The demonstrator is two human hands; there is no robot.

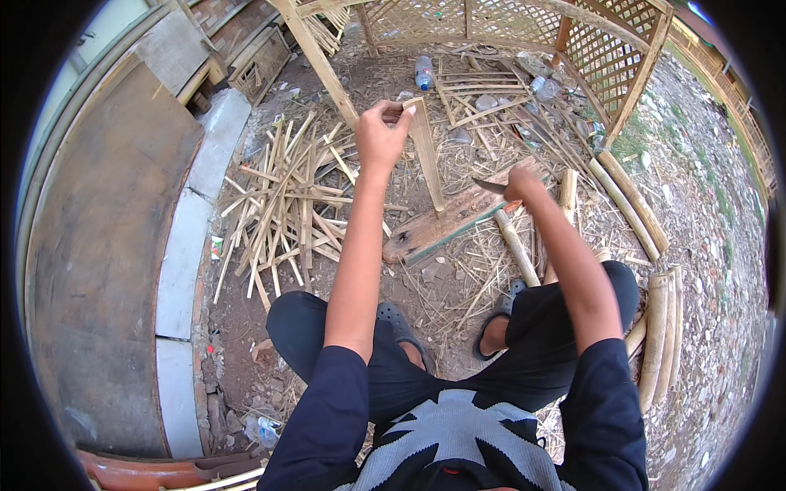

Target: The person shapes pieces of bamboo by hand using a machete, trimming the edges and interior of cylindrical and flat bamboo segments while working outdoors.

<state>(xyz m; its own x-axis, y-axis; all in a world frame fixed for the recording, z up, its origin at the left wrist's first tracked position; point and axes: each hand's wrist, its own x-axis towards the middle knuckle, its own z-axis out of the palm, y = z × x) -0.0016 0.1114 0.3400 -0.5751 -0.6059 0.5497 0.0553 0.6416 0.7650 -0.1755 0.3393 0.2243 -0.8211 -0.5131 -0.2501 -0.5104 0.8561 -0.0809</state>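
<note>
My left hand point(383, 135) pinches the top end of a split bamboo strip point(427, 155), which stands nearly upright. The strip's lower end rests on a worn wooden board point(458, 214) lying on the ground in front of my feet. In my right hand point(524, 182) is a knife, gripped by its handle. The dark knife blade point(489, 186) points left toward the strip, apart from it and just above the board.
A heap of bamboo strips point(286, 196) lies to the left. Thick bamboo poles point(626, 200) lie at the right, with more poles point(659, 335) beside my right knee. A plastic bottle point(423, 72) and a lattice fence point(602, 65) are farther off. A low block wall point(176, 303) runs along the left.
</note>
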